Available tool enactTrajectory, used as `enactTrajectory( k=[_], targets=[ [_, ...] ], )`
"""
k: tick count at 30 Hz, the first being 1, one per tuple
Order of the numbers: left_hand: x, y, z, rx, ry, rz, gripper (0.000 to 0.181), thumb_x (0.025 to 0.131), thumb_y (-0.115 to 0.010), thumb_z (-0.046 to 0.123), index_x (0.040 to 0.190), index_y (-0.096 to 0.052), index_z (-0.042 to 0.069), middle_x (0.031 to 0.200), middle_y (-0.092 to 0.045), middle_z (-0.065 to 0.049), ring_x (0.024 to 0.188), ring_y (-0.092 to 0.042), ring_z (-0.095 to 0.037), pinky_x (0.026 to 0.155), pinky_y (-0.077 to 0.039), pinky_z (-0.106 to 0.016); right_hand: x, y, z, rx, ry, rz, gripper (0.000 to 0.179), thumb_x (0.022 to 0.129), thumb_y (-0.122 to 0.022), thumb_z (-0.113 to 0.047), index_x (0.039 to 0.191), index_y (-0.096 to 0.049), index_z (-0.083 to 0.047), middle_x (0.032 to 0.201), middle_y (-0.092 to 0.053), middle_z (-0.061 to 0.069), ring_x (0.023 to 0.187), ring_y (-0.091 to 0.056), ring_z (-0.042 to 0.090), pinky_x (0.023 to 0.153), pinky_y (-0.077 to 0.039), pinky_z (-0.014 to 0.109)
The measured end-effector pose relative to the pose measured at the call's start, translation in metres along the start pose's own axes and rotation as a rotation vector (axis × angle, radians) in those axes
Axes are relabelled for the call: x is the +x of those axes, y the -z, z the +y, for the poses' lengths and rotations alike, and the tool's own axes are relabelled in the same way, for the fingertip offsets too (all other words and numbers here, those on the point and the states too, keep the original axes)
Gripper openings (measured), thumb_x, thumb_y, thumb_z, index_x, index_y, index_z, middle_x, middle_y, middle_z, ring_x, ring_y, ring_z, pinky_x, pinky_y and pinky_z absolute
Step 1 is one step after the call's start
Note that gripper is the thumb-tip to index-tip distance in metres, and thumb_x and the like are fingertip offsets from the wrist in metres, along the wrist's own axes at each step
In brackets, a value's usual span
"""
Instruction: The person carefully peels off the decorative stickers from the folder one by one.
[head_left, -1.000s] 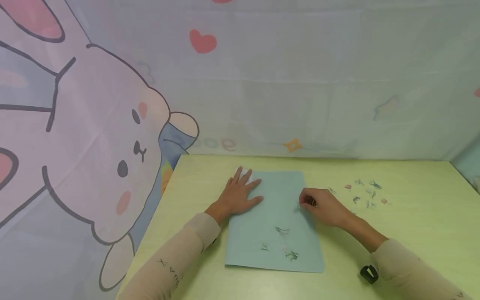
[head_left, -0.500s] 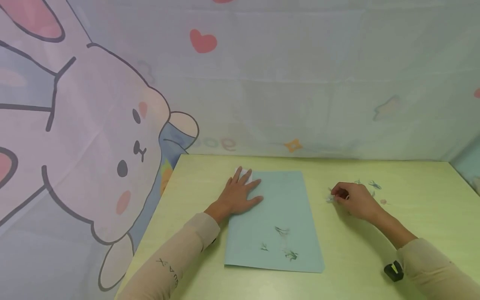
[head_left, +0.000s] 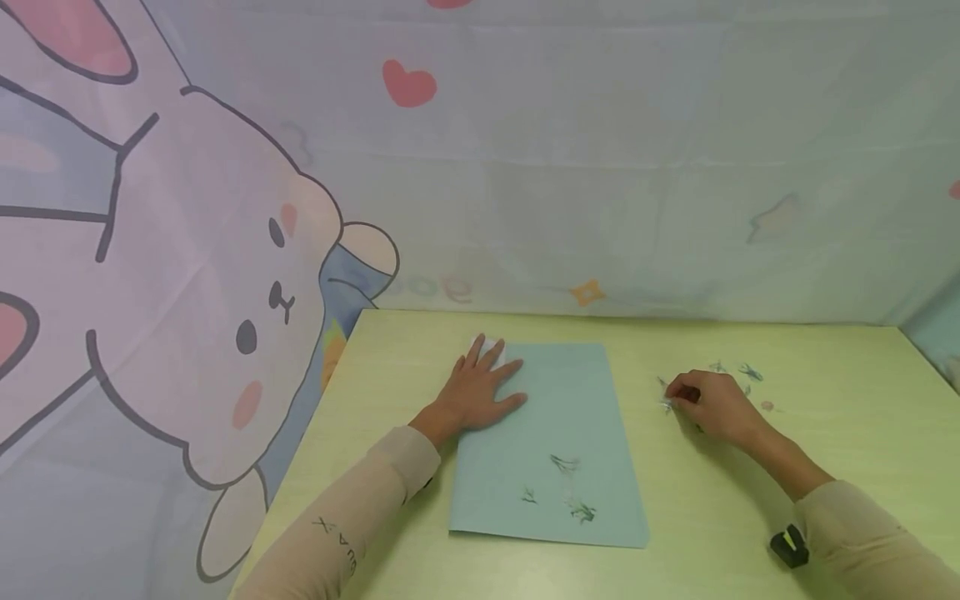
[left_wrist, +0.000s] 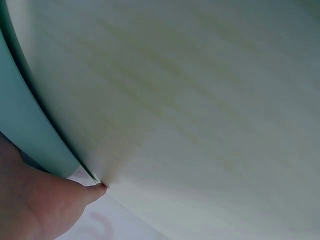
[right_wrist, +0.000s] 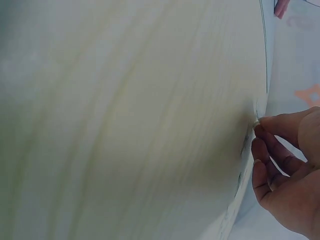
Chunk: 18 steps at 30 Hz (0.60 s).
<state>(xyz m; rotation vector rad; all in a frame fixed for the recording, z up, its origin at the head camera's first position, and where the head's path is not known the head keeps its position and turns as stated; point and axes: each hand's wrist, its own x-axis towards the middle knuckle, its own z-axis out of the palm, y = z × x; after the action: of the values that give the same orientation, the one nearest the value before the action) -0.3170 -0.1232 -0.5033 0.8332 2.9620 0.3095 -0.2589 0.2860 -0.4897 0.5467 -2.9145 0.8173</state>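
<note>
My left hand (head_left: 477,392) lies spread on the upper left of a pale blue sheet of paper (head_left: 540,417), fingers straight, covering part of a small white piece (head_left: 492,353) at its corner. Right of the sheet, my right hand (head_left: 716,406) pinches a small bluish flower sticker (head_left: 666,406) between thumb and forefinger, low over the table. In the right wrist view the thumb and forefinger (right_wrist: 270,122) meet at the sticker's edge. Several green plant stickers, such as a leafy one (head_left: 582,510), lie on the sheet's lower half.
More small stickers lie about the right hand on the yellow-green table (head_left: 840,467), among them a blue one (head_left: 750,372) and a pink one (head_left: 767,406). The hand hides some. Behind the table hangs a printed cloth (head_left: 600,167) with a rabbit.
My right hand has moved from the sheet's right edge out over the table, a small sticker at its fingertips; in the last half second it barely shifts. The left hand stays put.
</note>
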Motion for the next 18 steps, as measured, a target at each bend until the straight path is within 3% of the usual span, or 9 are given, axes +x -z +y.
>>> enactTrajectory(
  k=[11,18],
  targets=[
    [0.0,0.0001,0.001,0.003,0.0,-0.015,0.071,0.106,-0.043,0.067,0.167,-0.037,0.032,0.178,-0.012,-0.007,0.163,0.006,-0.037,0.126,-0.017,-0.063,-0.0026,-0.0026,0.0032,-0.057,0.042,0.05,0.01,0.097,-0.073,0.001,0.101,-0.081,-0.003,0.095,-0.07,0.005,0.078,-0.064,0.018,0.065,-0.052,0.034],
    [-0.0016,0.0008,-0.0005,0.005,-0.013,0.008,0.069,0.106,-0.045,0.066,0.166,-0.04,0.03,0.177,-0.016,-0.009,0.163,0.002,-0.039,0.125,-0.02,-0.065,-0.0062,-0.002,-0.0023,-0.042,0.072,0.11,0.014,0.098,-0.07,0.004,0.107,-0.08,0.001,0.1,-0.07,0.01,0.079,-0.063,0.018,0.063,-0.051,0.032]
  ],
)
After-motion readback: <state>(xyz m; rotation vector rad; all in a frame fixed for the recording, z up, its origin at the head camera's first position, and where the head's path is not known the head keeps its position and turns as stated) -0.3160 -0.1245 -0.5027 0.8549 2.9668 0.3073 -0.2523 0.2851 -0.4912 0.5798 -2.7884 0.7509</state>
